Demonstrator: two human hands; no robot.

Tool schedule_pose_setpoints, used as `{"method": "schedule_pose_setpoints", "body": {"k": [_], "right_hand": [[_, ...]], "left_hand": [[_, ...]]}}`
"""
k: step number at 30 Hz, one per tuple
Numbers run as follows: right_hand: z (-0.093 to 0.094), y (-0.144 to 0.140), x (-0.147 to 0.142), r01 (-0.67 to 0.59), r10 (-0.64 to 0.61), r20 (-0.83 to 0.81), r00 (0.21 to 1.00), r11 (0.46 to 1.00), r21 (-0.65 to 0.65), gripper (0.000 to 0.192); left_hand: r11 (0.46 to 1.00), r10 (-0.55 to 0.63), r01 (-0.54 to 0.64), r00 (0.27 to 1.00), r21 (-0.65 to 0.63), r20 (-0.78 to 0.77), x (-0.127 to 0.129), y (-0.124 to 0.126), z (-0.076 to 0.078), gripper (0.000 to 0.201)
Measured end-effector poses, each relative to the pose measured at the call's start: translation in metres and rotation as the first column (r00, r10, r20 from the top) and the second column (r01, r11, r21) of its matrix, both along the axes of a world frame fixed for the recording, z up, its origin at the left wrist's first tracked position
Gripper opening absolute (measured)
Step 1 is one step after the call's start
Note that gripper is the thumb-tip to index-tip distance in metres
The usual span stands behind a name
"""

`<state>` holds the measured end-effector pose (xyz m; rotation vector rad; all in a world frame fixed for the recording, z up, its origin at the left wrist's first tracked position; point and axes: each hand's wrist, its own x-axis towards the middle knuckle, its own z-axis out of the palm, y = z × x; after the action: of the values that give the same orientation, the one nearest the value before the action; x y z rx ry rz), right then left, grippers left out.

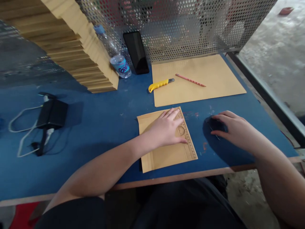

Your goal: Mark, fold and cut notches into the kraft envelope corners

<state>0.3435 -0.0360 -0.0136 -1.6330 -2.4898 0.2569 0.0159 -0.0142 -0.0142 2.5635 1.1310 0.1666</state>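
Note:
My left hand [166, 128] lies flat, fingers spread, on a clear plastic ruler [187, 136] that rests along the right edge of a small brown paper sheet [164, 156] on the blue table [100, 127]. My right hand [232, 127] sits to the right on the table, fingers curled over a small dark object [214, 124] whose nature I cannot make out. A larger brown sheet [209, 79] lies farther back with a yellow utility knife [160, 85] and a red pencil [190, 80] on it.
A stack of wooden boards [71, 47] rises at the back left. A water bottle [116, 57] and black phone [136, 52] lean against a perforated metal screen [186, 25]. A black power adapter with white cables [47, 117] lies at left.

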Motion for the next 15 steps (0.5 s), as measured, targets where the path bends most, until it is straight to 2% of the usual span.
{"method": "schedule_pose_setpoints", "body": {"k": [3,7,12,15], "right_hand": [[0.006,0.012,0.006,0.012,-0.013,-0.009,1.000,0.993,-0.115,0.050],[0.016,0.033,0.002,0.025,-0.009,0.073,0.997,0.975,-0.223,0.047],[0.025,0.043,-0.011,-0.014,0.050,0.117,0.992,0.957,-0.291,0.026],[0.028,0.038,-0.014,0.017,0.024,0.143,0.989,0.960,-0.280,0.036]], "left_hand": [[1.000,-0.017,0.017,1.000,0.003,0.001,-0.001,-0.001,-0.001,0.103],[1.000,-0.014,0.014,1.000,0.008,-0.024,0.002,-0.003,0.001,0.114],[1.000,-0.001,0.000,0.996,-0.013,-0.091,0.006,-0.005,0.006,0.117],[1.000,0.000,-0.003,0.994,-0.027,-0.105,0.006,-0.005,0.008,0.119]]}}
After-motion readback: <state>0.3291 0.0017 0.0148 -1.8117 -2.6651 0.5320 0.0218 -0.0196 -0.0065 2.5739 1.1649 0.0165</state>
